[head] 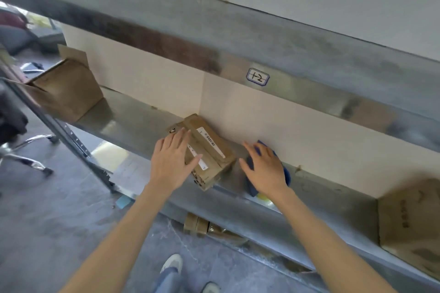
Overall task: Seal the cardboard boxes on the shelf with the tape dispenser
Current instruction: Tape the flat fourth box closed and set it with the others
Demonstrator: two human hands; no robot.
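Observation:
A small brown cardboard box [212,151] with white barcode labels lies on the metal shelf [133,119], against the back wall. My left hand [172,162] rests flat on the box's left side, fingers spread. Right of the box a blue tape dispenser [287,173] lies on the shelf, mostly hidden under my right hand [264,169]. That hand lies over the dispenser with its fingers spread, and whether they grip it is hidden. A larger box with its flaps up [66,88] stands at the shelf's left end. Another brown box [409,223] stands at the right end.
An upper shelf beam with a "1-2" label [258,76] runs overhead. Rolls of brown tape [197,223] lie below the shelf on the floor. A chair base [31,150] stands at the left. My shoes [171,263] show at the bottom.

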